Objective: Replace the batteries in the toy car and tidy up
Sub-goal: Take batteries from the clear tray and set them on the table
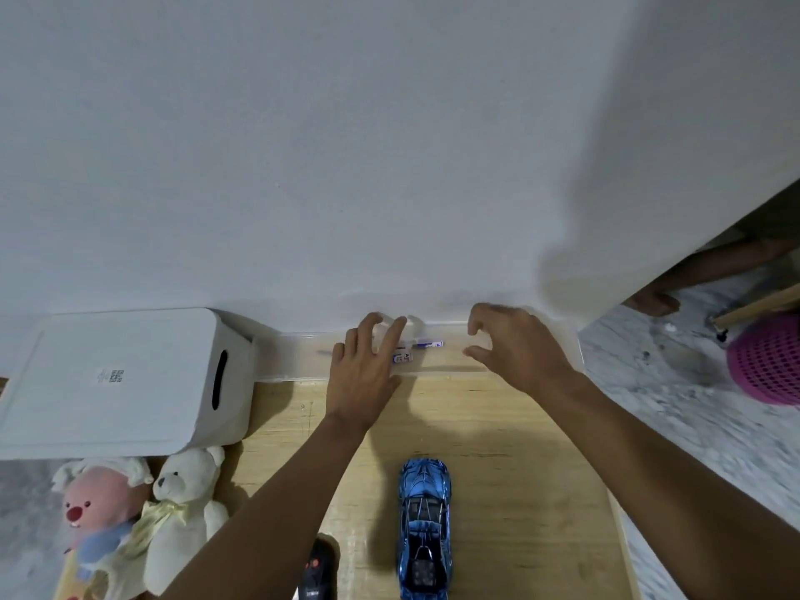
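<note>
- The clear box (298, 357) is being reached over by both hands.
- The left hand (366, 374) is being held over the box with its fingers spread and nearly straight, and nothing is being gripped.
- The right hand (515, 346) is being held half-curled over the box's right part; whether anything is being gripped cannot be told.
- The batteries (407, 356) are being kept inside the box, between the hands.
- The toy car (423, 526) is being left before the box, well apart from both hands.

QR code label (111, 376) on white box lid (65, 383), letter "A" on battery pack (403, 358), remote (318, 575) lettering unreadable
</note>
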`<move>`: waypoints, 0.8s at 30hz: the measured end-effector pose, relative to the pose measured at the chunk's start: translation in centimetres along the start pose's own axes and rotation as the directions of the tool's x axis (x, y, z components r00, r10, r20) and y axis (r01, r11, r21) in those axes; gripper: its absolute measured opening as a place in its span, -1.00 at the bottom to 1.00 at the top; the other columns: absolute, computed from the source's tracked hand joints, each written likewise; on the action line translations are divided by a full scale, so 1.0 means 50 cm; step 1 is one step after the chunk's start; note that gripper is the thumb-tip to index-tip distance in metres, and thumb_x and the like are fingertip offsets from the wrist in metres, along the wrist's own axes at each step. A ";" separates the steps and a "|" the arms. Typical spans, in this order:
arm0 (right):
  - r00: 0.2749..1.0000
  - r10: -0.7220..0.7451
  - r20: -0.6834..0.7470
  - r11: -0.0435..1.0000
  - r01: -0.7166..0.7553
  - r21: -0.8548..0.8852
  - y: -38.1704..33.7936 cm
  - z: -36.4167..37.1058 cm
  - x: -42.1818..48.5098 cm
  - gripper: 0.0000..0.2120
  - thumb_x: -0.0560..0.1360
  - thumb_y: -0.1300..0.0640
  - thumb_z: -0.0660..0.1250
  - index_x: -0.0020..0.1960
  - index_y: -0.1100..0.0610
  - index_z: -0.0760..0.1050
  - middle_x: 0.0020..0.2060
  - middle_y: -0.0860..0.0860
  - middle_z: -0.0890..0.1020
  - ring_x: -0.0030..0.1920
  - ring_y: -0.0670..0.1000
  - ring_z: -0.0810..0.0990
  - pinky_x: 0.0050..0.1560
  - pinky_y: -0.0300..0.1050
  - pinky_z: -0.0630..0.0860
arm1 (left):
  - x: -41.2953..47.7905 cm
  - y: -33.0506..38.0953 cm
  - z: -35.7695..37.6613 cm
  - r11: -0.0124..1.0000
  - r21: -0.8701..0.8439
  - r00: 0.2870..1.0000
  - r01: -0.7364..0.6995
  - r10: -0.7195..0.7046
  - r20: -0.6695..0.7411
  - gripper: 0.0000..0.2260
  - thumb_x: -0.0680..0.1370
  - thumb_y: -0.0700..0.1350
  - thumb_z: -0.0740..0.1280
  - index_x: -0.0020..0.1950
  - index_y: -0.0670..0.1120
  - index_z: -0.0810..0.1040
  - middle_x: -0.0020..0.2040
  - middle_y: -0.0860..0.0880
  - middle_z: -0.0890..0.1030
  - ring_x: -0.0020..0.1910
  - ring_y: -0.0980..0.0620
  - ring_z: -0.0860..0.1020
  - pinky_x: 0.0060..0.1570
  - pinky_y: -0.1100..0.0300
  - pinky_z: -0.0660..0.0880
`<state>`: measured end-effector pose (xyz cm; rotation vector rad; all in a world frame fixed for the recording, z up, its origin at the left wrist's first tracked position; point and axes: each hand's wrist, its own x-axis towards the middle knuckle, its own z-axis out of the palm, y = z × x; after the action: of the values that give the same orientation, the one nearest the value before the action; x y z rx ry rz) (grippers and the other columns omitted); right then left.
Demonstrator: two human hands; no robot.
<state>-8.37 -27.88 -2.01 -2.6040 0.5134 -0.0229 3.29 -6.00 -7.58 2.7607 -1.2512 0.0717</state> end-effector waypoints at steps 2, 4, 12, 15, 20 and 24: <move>0.981 -0.055 -0.184 0.997 0.045 -0.059 0.005 0.007 -0.004 -0.75 0.37 0.08 0.59 -0.06 0.06 0.56 -0.13 -0.04 0.60 -0.14 0.05 0.58 -0.10 -0.09 0.50 | -0.004 -0.002 0.001 1.000 -0.016 0.999 0.027 -0.027 -0.021 0.01 0.23 0.18 0.69 0.53 0.06 0.21 0.41 -0.15 0.30 0.05 -0.15 0.55 -0.11 -0.06 0.58; 0.939 -0.070 -0.337 0.996 0.044 -0.084 0.000 0.018 -0.003 -0.81 0.36 0.10 0.59 -0.15 0.09 0.59 -0.21 -0.02 0.58 -0.16 0.07 0.58 -0.15 -0.11 0.49 | -0.007 -0.007 0.001 0.999 -0.016 0.999 0.038 -0.038 -0.018 0.06 0.23 0.23 0.68 0.56 0.10 0.15 0.43 -0.17 0.28 0.04 -0.15 0.56 -0.10 -0.06 0.59; 0.886 -0.005 -0.463 0.999 0.022 0.030 -0.038 0.067 -0.028 -0.87 0.47 0.16 0.51 -0.05 0.10 0.57 -0.29 -0.04 0.62 -0.29 -0.03 0.61 -0.33 -0.15 0.55 | -0.011 -0.010 -0.001 0.993 -0.060 0.995 0.102 -0.101 0.020 0.18 0.23 0.24 0.66 0.66 0.20 -0.01 0.39 -0.12 0.30 0.07 -0.10 0.52 -0.03 -0.03 0.59; 0.948 -0.098 -0.302 0.995 0.101 -0.006 -0.057 0.112 -0.042 -0.89 0.47 0.17 0.50 -0.03 0.08 0.61 -0.22 -0.04 0.68 -0.19 0.03 0.65 -0.30 -0.12 0.58 | -0.011 -0.011 0.001 0.993 -0.053 0.994 0.107 -0.106 0.016 0.21 0.23 0.27 0.65 0.65 0.22 -0.07 0.37 -0.11 0.32 0.08 -0.10 0.53 -0.04 -0.01 0.58; 0.992 -0.110 0.068 0.982 0.119 -0.146 -0.060 0.156 0.025 -0.70 0.53 0.25 0.36 0.26 0.10 0.60 0.08 0.05 0.70 0.10 0.15 0.64 0.01 0.03 0.62 | -0.009 -0.016 0.007 0.995 -0.038 0.995 0.095 -0.095 0.017 0.19 0.23 0.31 0.63 0.66 0.20 -0.05 0.28 -0.11 0.42 0.08 -0.09 0.51 -0.05 0.01 0.58; 0.987 -0.054 0.150 0.953 0.096 -0.287 -0.061 0.169 0.050 -0.73 0.51 0.27 0.34 0.17 0.06 0.61 -0.02 0.01 0.69 0.03 0.11 0.64 -0.07 -0.01 0.61 | -0.009 -0.019 0.013 0.994 -0.051 0.995 0.099 -0.099 0.015 0.16 0.25 0.30 0.63 0.66 0.19 0.00 0.26 -0.10 0.46 0.10 -0.09 0.50 -0.05 0.01 0.57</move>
<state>-4.04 -22.44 -8.27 -2.8870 0.3917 0.2272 3.72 -5.12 -8.37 2.7776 -1.1009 0.0133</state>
